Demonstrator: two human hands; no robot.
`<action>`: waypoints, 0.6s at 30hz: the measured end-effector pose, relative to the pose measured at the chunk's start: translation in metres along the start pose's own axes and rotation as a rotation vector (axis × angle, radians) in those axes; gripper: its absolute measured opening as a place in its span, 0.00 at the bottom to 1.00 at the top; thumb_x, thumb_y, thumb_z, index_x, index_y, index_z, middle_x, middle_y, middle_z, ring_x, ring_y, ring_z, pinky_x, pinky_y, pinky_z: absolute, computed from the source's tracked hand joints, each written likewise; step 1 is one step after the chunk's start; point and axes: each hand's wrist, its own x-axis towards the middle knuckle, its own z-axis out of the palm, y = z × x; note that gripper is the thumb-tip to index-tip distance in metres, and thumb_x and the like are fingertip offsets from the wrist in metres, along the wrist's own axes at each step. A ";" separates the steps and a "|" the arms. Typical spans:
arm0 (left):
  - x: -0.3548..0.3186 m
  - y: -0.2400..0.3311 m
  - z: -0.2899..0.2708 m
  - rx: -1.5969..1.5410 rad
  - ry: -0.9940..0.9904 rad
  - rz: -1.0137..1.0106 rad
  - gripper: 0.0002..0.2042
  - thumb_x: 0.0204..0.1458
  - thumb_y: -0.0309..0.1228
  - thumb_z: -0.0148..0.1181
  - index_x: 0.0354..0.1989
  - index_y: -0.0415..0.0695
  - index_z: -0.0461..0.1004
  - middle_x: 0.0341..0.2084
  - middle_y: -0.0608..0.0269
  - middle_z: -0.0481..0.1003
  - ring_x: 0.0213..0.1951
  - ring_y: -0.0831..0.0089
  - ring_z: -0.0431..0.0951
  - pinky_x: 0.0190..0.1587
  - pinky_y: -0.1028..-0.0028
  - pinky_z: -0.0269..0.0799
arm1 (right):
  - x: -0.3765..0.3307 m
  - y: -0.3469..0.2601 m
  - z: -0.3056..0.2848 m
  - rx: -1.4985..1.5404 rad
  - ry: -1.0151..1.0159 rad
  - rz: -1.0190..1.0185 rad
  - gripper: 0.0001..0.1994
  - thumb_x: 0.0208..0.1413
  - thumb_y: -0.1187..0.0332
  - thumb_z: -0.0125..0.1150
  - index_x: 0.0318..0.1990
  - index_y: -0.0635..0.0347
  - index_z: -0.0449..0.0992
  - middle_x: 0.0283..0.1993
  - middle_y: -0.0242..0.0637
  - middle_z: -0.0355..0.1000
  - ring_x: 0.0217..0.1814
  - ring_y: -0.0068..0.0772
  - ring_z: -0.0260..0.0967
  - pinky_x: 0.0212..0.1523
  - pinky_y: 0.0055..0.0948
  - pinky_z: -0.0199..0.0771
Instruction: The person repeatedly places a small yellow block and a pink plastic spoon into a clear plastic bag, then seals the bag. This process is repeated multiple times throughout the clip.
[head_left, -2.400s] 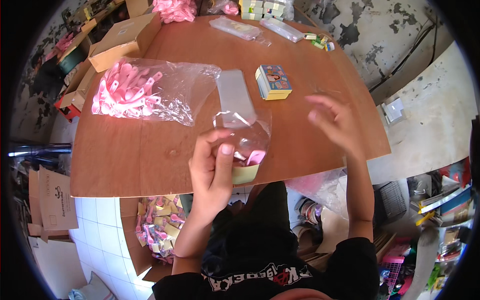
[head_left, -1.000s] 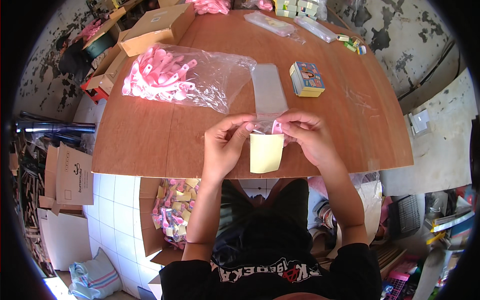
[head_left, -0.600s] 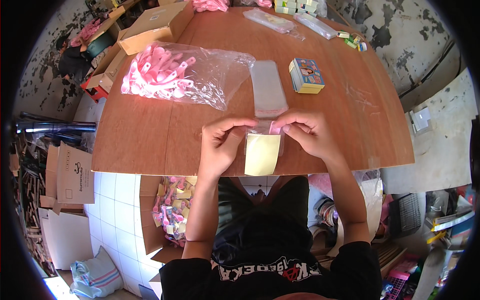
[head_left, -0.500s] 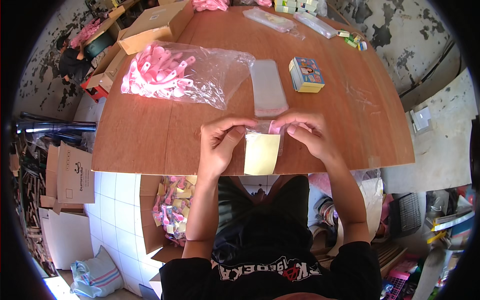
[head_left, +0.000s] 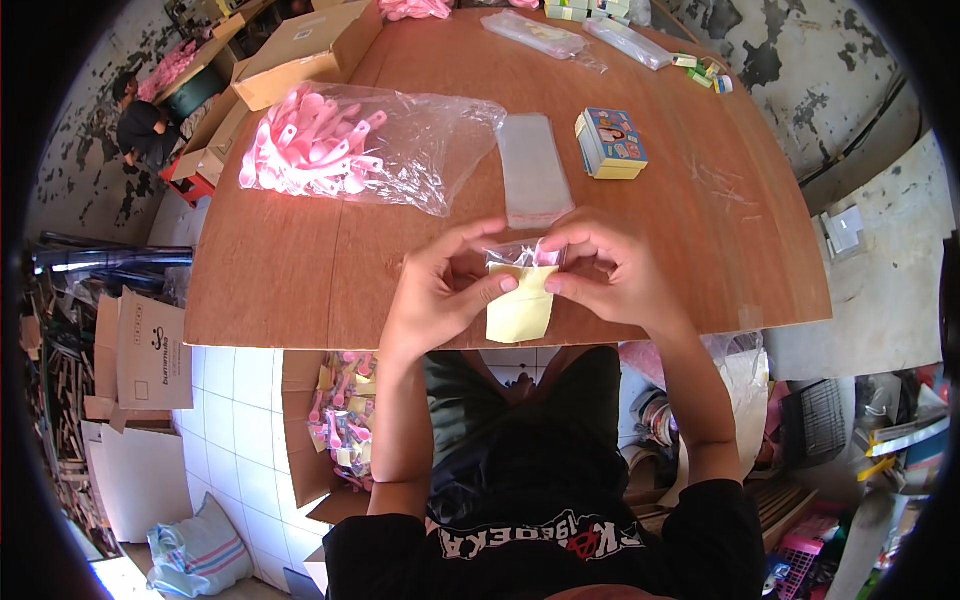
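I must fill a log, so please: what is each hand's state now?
Left hand: closed, holding the yellow card by its left side.
Right hand: closed, holding the same card by its right side.

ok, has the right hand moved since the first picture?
Yes: the right hand went leftward, from right of the blue-topped stack to below it in the picture.

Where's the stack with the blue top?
In the head view, the blue-topped stack sits on the brown table, right of the flat clear plastic and beyond the right hand.
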 end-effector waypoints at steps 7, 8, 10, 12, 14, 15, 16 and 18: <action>-0.009 -0.001 -0.010 0.051 -0.120 -0.035 0.14 0.53 0.17 0.59 0.50 0.33 0.73 0.37 0.58 0.80 0.39 0.79 0.77 0.43 0.77 0.75 | 0.002 0.000 0.012 -0.018 0.022 -0.081 0.13 0.48 0.79 0.66 0.43 0.64 0.74 0.43 0.38 0.73 0.41 0.25 0.76 0.42 0.24 0.78; -0.008 0.000 -0.011 0.058 -0.117 -0.017 0.15 0.53 0.17 0.59 0.51 0.33 0.72 0.36 0.58 0.80 0.39 0.79 0.77 0.43 0.77 0.75 | 0.004 0.002 0.012 -0.028 0.023 -0.095 0.13 0.48 0.79 0.66 0.43 0.64 0.74 0.44 0.37 0.72 0.41 0.24 0.75 0.42 0.24 0.78; -0.007 0.001 -0.011 0.066 -0.114 0.003 0.16 0.53 0.17 0.59 0.52 0.33 0.72 0.36 0.58 0.80 0.39 0.79 0.77 0.42 0.77 0.75 | 0.004 0.005 0.013 -0.009 0.052 -0.087 0.13 0.48 0.80 0.66 0.42 0.64 0.74 0.45 0.37 0.72 0.41 0.25 0.75 0.42 0.24 0.78; -0.004 0.003 -0.010 0.045 -0.119 0.003 0.19 0.52 0.16 0.60 0.55 0.34 0.70 0.34 0.58 0.80 0.38 0.80 0.77 0.41 0.78 0.75 | 0.005 0.006 0.011 0.010 0.083 -0.083 0.13 0.48 0.80 0.66 0.42 0.64 0.74 0.45 0.37 0.72 0.41 0.25 0.75 0.42 0.24 0.78; -0.005 -0.004 -0.012 0.042 -0.100 -0.009 0.21 0.52 0.16 0.60 0.56 0.34 0.68 0.34 0.58 0.80 0.38 0.80 0.77 0.41 0.78 0.75 | 0.006 0.008 0.011 0.002 0.070 -0.131 0.16 0.48 0.81 0.66 0.46 0.64 0.73 0.46 0.37 0.72 0.41 0.25 0.75 0.42 0.23 0.77; -0.005 -0.007 -0.012 0.040 -0.082 -0.022 0.22 0.52 0.15 0.60 0.57 0.35 0.67 0.33 0.58 0.80 0.38 0.80 0.77 0.41 0.78 0.75 | 0.005 0.007 0.012 0.002 0.068 -0.131 0.16 0.48 0.81 0.66 0.46 0.64 0.73 0.46 0.37 0.72 0.41 0.25 0.75 0.42 0.23 0.77; -0.006 -0.007 -0.012 0.039 -0.082 -0.024 0.22 0.52 0.15 0.60 0.57 0.35 0.67 0.33 0.58 0.80 0.38 0.80 0.77 0.41 0.78 0.75 | 0.004 0.004 0.014 -0.013 0.041 -0.091 0.19 0.48 0.81 0.66 0.49 0.64 0.71 0.45 0.37 0.72 0.41 0.25 0.75 0.42 0.22 0.77; -0.008 -0.006 -0.012 -0.052 -0.001 0.032 0.24 0.52 0.15 0.59 0.59 0.35 0.65 0.34 0.57 0.79 0.39 0.78 0.78 0.43 0.77 0.75 | 0.002 0.001 0.017 -0.026 0.013 -0.050 0.22 0.48 0.82 0.66 0.52 0.64 0.70 0.44 0.37 0.72 0.41 0.25 0.75 0.42 0.22 0.77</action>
